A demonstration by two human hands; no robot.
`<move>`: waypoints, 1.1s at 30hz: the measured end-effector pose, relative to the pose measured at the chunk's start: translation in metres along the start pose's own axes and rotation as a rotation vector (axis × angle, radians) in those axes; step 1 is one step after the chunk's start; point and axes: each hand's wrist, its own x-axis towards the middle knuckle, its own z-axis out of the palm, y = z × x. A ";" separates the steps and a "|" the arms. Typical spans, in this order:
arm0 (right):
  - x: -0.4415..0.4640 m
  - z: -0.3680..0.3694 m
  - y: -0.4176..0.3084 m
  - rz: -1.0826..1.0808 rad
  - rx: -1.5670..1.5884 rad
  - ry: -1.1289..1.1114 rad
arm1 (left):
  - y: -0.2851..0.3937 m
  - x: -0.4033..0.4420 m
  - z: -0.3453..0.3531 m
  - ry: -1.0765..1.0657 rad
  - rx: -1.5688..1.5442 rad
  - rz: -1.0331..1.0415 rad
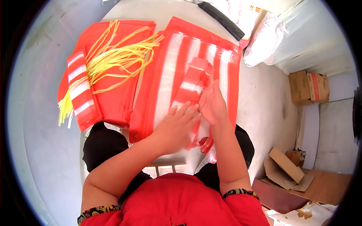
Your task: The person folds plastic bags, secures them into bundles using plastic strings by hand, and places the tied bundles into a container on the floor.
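A narrow folded bundle of red-and-white striped plastic bags [192, 81] lies lengthwise on a wider stack of the same striped bags [168, 71]. My left hand [175, 124] rests across the near part of the bundle, palm down with fingers stretched out. On the bundle's right side is my right hand [214, 105], turned on edge, its thumb pointing away from me and its fingers against the plastic. The fingertips of both hands nearly meet, and the near end of the bundle is partly hidden under them.
To the left, a second folded striped bundle [80, 88] and yellow plastic strips [120, 56] lie on a red stack [113, 101]. A black roll [221, 20] and a white plastic bag [266, 39] are at the back. Cardboard boxes [307, 87] stand at the right.
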 end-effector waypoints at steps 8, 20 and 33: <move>0.069 -0.016 -0.016 -0.065 -0.080 -0.075 | -0.001 -0.006 -0.004 -0.077 -0.014 0.042; 0.070 0.014 -0.012 -0.657 -0.872 0.078 | -0.005 -0.012 -0.002 -0.072 -0.011 0.087; -0.004 0.010 0.022 -0.514 -1.829 -0.197 | -0.006 -0.022 -0.004 0.061 0.051 0.157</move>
